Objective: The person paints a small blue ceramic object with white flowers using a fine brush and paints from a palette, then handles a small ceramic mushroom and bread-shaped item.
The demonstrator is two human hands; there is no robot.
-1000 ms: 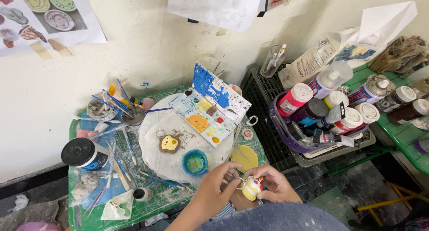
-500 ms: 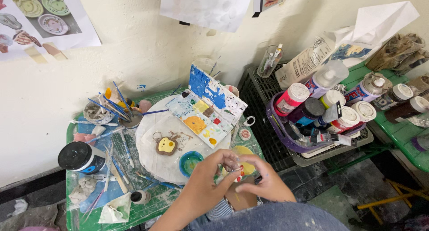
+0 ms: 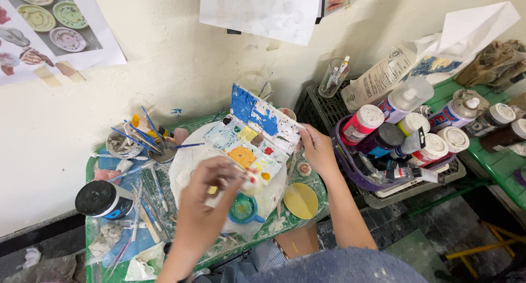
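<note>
On the desk (image 3: 96, 168) at far left lies one black-lidded jar (image 3: 103, 199). Your left hand (image 3: 205, 206) has its fingers closed on one small white painted piece (image 3: 252, 180), held above one teal cup (image 3: 243, 208). One yellow lid (image 3: 300, 200) lies right of it. Your right hand (image 3: 318, 150) touches the open paint palette (image 3: 253, 135), fingers loosely curled, holding nothing.

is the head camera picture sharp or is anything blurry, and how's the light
Head view: even, soft light with faint shadows and no strong glare; the left hand and the small white painted piece it holds are motion-blurred, while the paint palette, the right hand and the paint bottles read sharp; the wide lens bends the edges slightly.
</note>
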